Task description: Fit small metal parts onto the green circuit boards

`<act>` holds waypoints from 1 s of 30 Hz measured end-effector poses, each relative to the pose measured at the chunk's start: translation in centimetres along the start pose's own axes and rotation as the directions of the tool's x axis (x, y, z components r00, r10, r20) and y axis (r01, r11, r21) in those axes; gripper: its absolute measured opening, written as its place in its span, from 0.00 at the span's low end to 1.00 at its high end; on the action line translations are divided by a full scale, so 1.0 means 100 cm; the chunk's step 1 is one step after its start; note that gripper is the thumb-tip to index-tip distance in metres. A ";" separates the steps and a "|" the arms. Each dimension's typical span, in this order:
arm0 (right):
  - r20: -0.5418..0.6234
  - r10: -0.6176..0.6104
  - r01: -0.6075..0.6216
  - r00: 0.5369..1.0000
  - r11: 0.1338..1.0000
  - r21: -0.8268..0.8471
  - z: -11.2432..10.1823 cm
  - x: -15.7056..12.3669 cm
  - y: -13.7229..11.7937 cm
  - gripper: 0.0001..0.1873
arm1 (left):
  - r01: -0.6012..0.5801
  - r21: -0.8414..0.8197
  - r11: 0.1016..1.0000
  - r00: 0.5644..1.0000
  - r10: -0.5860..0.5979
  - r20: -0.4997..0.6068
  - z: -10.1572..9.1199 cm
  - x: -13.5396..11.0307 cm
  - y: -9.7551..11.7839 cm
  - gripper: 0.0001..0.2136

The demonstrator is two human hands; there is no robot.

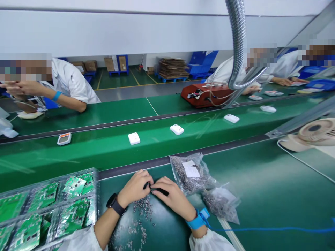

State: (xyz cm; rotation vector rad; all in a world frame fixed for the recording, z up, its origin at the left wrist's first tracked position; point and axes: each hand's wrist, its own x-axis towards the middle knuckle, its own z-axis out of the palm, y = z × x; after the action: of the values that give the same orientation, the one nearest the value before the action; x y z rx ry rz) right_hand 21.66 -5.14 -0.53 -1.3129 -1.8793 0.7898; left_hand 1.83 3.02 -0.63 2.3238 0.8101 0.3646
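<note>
My left hand and my right hand meet at the near edge of the green bench, fingers pinched together on a small black part between them. Just under the hands lies a scatter of small metal parts. My left wrist wears a black watch; my right wrist wears a blue strap with a blue cord running right.
A clear tray of green circuit boards sits at my left. Two plastic bags of metal parts lie right of my hands. White devices ride the conveyor belt. Other workers' arms, a red box, a fan and a metal hose stand beyond.
</note>
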 end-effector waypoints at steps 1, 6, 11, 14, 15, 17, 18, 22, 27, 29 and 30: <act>-0.003 -0.008 0.008 1.000 1.000 -0.022 -0.002 -0.001 0.000 0.08 | 0.008 0.016 1.000 1.000 -0.009 0.030 0.000 0.000 -0.002 0.11; -0.268 0.095 -0.137 0.959 0.980 -0.143 -0.024 -0.024 0.011 0.14 | 0.063 -0.024 0.998 0.995 -0.061 0.083 -0.005 0.000 -0.003 0.13; -0.344 0.236 -0.314 0.909 0.930 -0.190 -0.028 -0.055 0.029 0.17 | 0.041 -0.035 0.999 0.992 -0.037 0.120 -0.002 0.000 0.008 0.06; -0.314 0.255 -0.325 0.914 0.925 -0.195 -0.016 -0.057 0.036 0.23 | 0.017 -0.020 1.000 0.985 -0.014 0.173 0.003 0.000 0.014 0.07; -0.311 0.253 -0.322 0.916 0.926 -0.195 -0.012 -0.054 0.037 0.24 | 0.012 -0.011 1.000 0.983 -0.010 0.185 0.005 0.000 0.015 0.08; -0.310 0.243 -0.310 0.919 0.932 -0.187 -0.004 -0.044 0.038 0.21 | 0.007 0.002 1.000 0.982 -0.007 0.190 0.008 0.000 0.016 0.07; -0.303 0.241 -0.302 0.922 0.937 -0.177 -0.002 -0.037 0.039 0.17 | 0.009 0.002 1.000 0.982 -0.009 0.187 0.008 0.000 0.016 0.07; -0.178 0.256 -0.279 0.950 0.952 -0.123 -0.006 -0.010 0.037 0.09 | 0.024 -0.017 1.000 0.985 -0.021 0.174 0.009 -0.001 0.015 0.06; -0.229 0.209 -0.220 0.951 0.975 -0.025 -0.038 0.004 0.002 0.08 | 0.031 -0.019 0.999 0.986 -0.027 0.164 0.008 0.000 0.015 0.04; -0.345 0.127 -0.125 0.930 0.992 0.029 -0.054 0.002 -0.027 0.07 | 0.023 -0.021 1.000 0.987 -0.019 0.161 0.008 0.000 0.016 0.03; -0.406 0.080 -0.073 0.910 0.997 0.033 -0.062 0.001 -0.042 0.06 | 0.020 -0.021 1.000 0.987 -0.016 0.159 0.007 0.000 0.016 0.03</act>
State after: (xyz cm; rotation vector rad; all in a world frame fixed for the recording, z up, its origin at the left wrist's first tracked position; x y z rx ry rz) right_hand 24.55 -5.76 6.38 -1.4223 -1.4931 0.5167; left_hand 2.90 1.72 -0.14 2.2897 0.7442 0.1767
